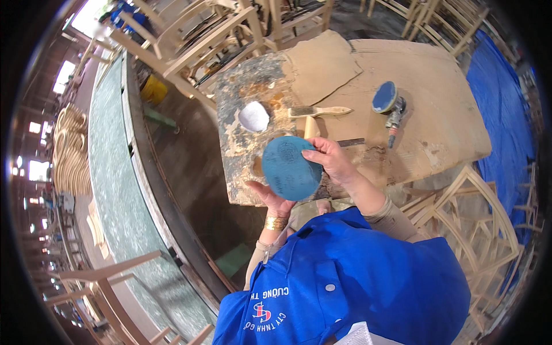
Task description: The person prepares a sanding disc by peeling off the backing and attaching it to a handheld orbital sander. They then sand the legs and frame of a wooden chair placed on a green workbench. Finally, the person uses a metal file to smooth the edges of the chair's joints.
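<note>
A round blue sanding disc [290,169] with faint print on its face is tilted up over the near left edge of the worktable. My right hand [333,162] pinches the disc's right edge between thumb and fingers. Beneath its lower left edge is my left hand [273,198], with one digit stretched out to the left. The disc hides the rest of that hand's fingers. Beyond the disc lies a wooden-handled brush [319,111]. A round white piece [253,117] rests to its left. Farther right, a handheld sander [394,118] lies with its blue round pad [384,96] facing up.
Cardboard [425,75] covers much of the worktable; its bare left part is stained and worn [241,161]. A long green-topped surface [118,149] runs along the left. Wooden chair frames [466,213] stand at right, more behind the table. A blue tarp [494,103] hangs at far right.
</note>
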A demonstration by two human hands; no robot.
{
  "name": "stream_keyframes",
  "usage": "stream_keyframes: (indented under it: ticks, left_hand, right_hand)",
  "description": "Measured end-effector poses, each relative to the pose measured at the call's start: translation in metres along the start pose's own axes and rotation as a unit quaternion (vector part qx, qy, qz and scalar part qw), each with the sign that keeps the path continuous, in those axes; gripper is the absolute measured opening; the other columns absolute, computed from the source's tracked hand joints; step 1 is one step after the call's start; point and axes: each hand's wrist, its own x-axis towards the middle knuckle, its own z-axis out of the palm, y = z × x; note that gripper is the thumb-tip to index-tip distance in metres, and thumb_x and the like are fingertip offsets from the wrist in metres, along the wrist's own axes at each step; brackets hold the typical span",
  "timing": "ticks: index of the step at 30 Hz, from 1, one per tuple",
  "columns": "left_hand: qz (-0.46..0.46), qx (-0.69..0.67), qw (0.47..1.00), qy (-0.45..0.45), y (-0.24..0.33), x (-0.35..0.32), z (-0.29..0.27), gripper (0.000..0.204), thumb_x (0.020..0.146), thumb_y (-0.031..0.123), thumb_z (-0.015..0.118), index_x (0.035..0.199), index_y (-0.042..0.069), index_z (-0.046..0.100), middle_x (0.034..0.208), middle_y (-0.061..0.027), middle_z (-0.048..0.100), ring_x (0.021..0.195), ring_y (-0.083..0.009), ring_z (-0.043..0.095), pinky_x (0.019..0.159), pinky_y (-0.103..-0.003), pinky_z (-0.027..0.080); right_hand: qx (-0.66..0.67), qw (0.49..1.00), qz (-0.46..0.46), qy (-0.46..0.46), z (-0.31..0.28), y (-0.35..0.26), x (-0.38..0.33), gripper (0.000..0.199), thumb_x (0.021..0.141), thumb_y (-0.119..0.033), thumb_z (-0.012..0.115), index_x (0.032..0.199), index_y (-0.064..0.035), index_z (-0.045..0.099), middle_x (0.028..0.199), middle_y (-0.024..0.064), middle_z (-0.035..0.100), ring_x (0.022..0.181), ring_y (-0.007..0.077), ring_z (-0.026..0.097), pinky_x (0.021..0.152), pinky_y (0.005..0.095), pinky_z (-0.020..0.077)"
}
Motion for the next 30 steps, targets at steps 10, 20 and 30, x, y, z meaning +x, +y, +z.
stream_keyframes:
  ticks: [10,20,30]
  left_hand:
    - [-0.076,-0.058,0.993,0.071,-0.035,0.023,0.026,0.088,0.071,0.072,0.052,0.133,0.011,0.038,0.13,-0.0106,0.044,0.119,-0.0282,0.042,0.1,-0.05,0.035]
    - [-0.107,-0.025,0.991,0.071,-0.048,0.037,0.028,0.078,0.074,0.043,0.057,0.141,0.015,0.027,0.136,-0.0136,0.038,0.123,-0.0322,0.039,0.101,-0.048,0.034]
    - [-0.115,-0.065,0.99,0.047,-0.039,0.041,0.036,0.081,0.062,0.032,0.058,0.139,0.025,0.031,0.139,-0.0132,0.034,0.128,-0.0402,0.031,0.097,-0.074,0.017]
  right_hand:
    - [-0.632,0.678,-0.318,0.2,-0.02,-0.003,-0.02,0.025,0.063,-0.023,0.076,0.084,-0.0118,0.067,0.078,-0.0013,0.052,0.08,0.0178,0.049,0.074,0.0325,0.0363]
    - [-0.525,0.772,-0.252,0.257,-0.041,0.007,-0.033,0.013,0.079,-0.017,0.065,0.083,-0.0049,0.068,0.085,0.0049,0.055,0.085,0.0232,0.053,0.073,0.0357,0.042]
    - [-0.31,0.822,-0.224,0.421,-0.112,0.003,-0.04,0.029,0.084,-0.026,0.063,0.1,-0.0026,0.059,0.086,0.0059,0.058,0.081,0.0138,0.054,0.072,0.0271,0.0435]
